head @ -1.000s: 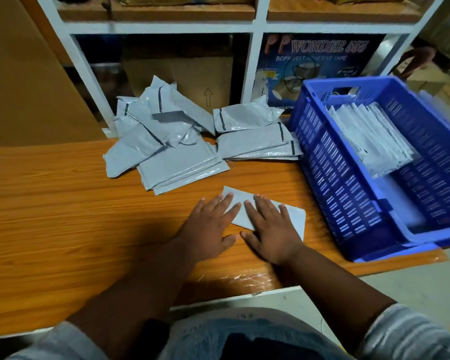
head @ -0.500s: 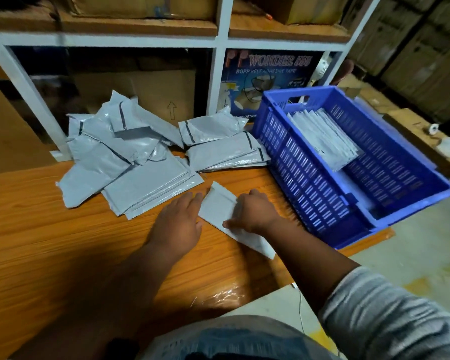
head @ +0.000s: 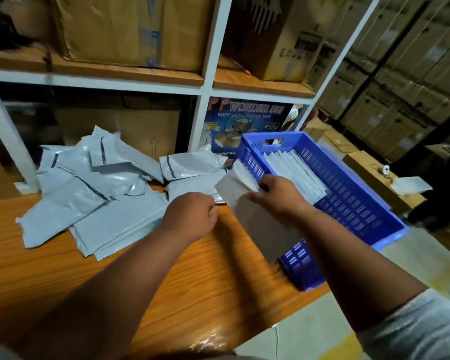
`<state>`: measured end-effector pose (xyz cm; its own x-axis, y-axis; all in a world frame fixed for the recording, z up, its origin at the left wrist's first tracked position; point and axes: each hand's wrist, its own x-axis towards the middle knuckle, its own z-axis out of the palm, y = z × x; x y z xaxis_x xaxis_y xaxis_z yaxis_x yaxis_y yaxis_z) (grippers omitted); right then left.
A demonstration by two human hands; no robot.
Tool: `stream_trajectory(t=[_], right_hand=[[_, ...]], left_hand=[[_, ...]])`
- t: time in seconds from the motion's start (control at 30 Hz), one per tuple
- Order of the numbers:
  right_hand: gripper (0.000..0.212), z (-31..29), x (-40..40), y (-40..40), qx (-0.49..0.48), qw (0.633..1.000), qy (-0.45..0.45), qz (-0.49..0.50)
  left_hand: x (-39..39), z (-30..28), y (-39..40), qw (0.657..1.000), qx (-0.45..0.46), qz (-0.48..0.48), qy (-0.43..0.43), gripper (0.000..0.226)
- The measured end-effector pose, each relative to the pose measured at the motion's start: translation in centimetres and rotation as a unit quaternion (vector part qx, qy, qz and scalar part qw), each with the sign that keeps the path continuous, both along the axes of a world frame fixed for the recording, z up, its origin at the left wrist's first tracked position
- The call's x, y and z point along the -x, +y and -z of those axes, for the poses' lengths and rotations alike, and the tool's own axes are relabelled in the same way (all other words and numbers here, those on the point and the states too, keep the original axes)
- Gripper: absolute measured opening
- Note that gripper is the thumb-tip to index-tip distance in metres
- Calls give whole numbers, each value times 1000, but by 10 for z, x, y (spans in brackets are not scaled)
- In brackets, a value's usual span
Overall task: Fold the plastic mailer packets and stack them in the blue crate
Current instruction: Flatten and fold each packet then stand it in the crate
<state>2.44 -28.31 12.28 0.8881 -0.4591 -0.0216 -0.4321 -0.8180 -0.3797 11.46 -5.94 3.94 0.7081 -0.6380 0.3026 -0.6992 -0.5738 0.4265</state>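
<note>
Over on the left, the heap of unfolded mailers lies sprawled on the wooden table, right up against the white shelf frame. A second ago both palms were pressing one packet flat on that table; now it is up in the air, so the folding of this one looks finished and the drop-off is under way. The left hand has come off the packet and hovers with its fingers curled under (whether it has pinched the edge of the next mailer beneath it, I cannot tell). Just beside it, the folded mailer is lifted clear of the table and tilted. The right hand grips it near its top, thumb on the near face and fingers wrapped behind, carrying it toward the blue crate. The packet's upper end already overlaps the crate's near rim. Inside, a row of folded packets leans together, so this one probably joins that stack next.

Now the writing: behind the crate, a dark blue box reads "WONDER", with "BOPP SELF ADHESIVE TAPE" beneath and a partly hidden "INDUSTRIAL" lower down. A brown carton on the lower shelf shows a printed up arrow.
</note>
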Motion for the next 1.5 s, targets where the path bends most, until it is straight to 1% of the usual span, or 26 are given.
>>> stream_trajectory(t=[0.1,0.2,0.3,0.37,0.43,0.5,0.6,0.67,0.77,0.87,0.93,1.1,1.17,1.23,1.3,1.33,1.5], right_hand=[[28,-31,-1,-30,-3,999,-46,20],[29,-49,-3,-72,-20,993,-101,53],[30,-64,-7,-120,-30,980,-165,109],[30,-69,-14,-150,-17,975,-183,123],[28,-66,-25,-172,-25,978,-174,110],[27,-52,-39,-187,-41,986,-139,80],[22,-21,-62,-193,-78,992,-87,39],[23,4,-82,-192,-95,994,-48,12],[19,36,-104,-189,-88,996,15,-28],[22,58,-112,-187,-73,996,40,-41],[21,70,-114,-184,-49,997,40,-51],[9,80,-117,-171,8,993,48,-105],[9,80,-117,-172,8,992,61,-110],[15,76,-118,-176,-21,992,66,-103],[24,68,-119,-182,-57,995,45,-75],[25,61,-119,-185,-63,996,24,-63],[18,6,-115,-173,-38,995,-90,-36]], left_hand=[[-1,-28,-40,1000,10,15,-9,28],[-4,-50,-76,1000,12,8,-25,28],[-5,-60,-106,999,-4,0,-36,30],[-5,-61,-123,999,-28,-11,-33,30],[-5,-57,-136,998,-49,-25,-26,30],[-5,-51,-145,997,-62,-48,-19,31],[-3,-41,-154,992,-96,-83,0,34],[-2,-36,-157,987,-127,-99,8,34],[-3,-34,-158,980,-157,-123,20,32],[-5,-34,-157,973,-180,-140,28,31],[-7,-31,-155,971,-188,-148,26,31],[-2,-30,-153,965,-209,-156,28,33],[1,-31,-150,964,-212,-158,25,32],[1,-31,-143,965,-202,-163,31,31],[-4,-31,-130,966,-190,-170,35,30],[-7,-31,-124,967,-183,-174,33,31],[-14,-38,-93,976,-121,-178,24,31]])
